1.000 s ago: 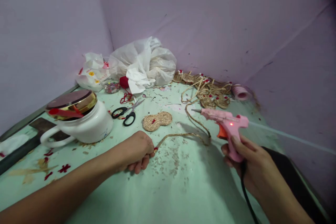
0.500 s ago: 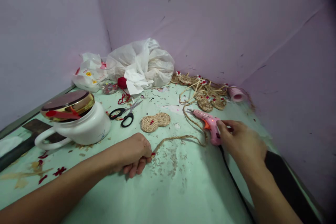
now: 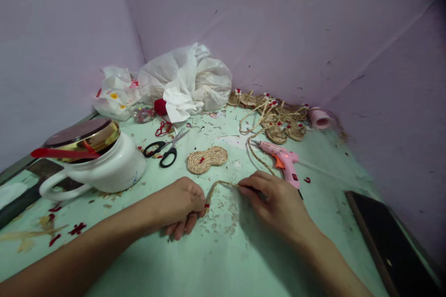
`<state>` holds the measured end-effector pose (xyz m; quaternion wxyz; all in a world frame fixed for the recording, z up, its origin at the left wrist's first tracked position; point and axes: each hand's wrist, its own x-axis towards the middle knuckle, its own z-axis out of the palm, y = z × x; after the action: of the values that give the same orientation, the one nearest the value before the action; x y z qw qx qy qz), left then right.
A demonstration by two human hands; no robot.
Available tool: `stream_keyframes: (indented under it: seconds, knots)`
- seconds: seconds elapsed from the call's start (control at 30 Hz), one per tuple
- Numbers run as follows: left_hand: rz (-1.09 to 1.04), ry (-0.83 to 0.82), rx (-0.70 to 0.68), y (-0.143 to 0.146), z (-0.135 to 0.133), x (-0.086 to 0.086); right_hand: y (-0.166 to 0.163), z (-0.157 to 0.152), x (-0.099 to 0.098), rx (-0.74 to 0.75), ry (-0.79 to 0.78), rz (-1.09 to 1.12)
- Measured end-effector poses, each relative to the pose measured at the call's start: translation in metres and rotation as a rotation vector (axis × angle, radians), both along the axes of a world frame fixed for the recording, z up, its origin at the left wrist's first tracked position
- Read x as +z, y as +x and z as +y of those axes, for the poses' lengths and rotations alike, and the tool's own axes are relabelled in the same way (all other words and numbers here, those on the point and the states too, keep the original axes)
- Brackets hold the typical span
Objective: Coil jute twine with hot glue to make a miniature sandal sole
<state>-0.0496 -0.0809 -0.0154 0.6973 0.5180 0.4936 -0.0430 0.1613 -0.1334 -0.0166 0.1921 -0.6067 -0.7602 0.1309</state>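
My left hand (image 3: 183,204) rests on the green table (image 3: 223,250), fingers curled and pinching the end of a jute rope (image 3: 223,183) with a red tip. My right hand (image 3: 273,199) pinches the same rope a short way along it. The rope runs back to a tangle of jute coils (image 3: 275,118) by the wall. A pink glue gun (image 3: 284,160) lies on the table just beyond my right hand, its red light on. A figure-eight jute coil (image 3: 206,159) lies in front of my left hand.
Black-handled scissors (image 3: 163,147) lie behind the coil. A white mug with a gold lid (image 3: 92,155) stands at left. Plastic bags (image 3: 184,81) fill the back corner, with a pink spool (image 3: 319,118) at right. A dark slab (image 3: 390,241) lies at the table's right edge.
My right hand laid the glue gun down on the table, let go of it, and moved left to pinch the jute rope. My left hand stayed on the rope's end.
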Motion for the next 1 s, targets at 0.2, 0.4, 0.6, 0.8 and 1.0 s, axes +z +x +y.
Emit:
stream_keyframes:
  seconds: [0.2,0.4,0.6,0.8,1.0]
  knots:
    - [-0.100,0.136,-0.019,0.003,-0.008,0.003,-0.014,-0.013,0.000,-0.045,-0.096,0.249]
    - [-0.164,0.407,-0.122,0.006,-0.022,0.006,-0.019,-0.019,-0.006,-0.112,-0.206,0.529]
    - [-0.156,0.669,-0.182,0.006,-0.029,0.000,-0.024,-0.023,0.004,-0.058,-0.260,0.642]
    - [-0.221,0.745,-0.227,0.005,-0.030,-0.002,-0.023,-0.024,0.001,-0.065,-0.226,0.646]
    - [-0.220,0.799,-0.241,0.005,-0.031,-0.002,-0.022,-0.024,-0.004,-0.041,-0.162,0.625]
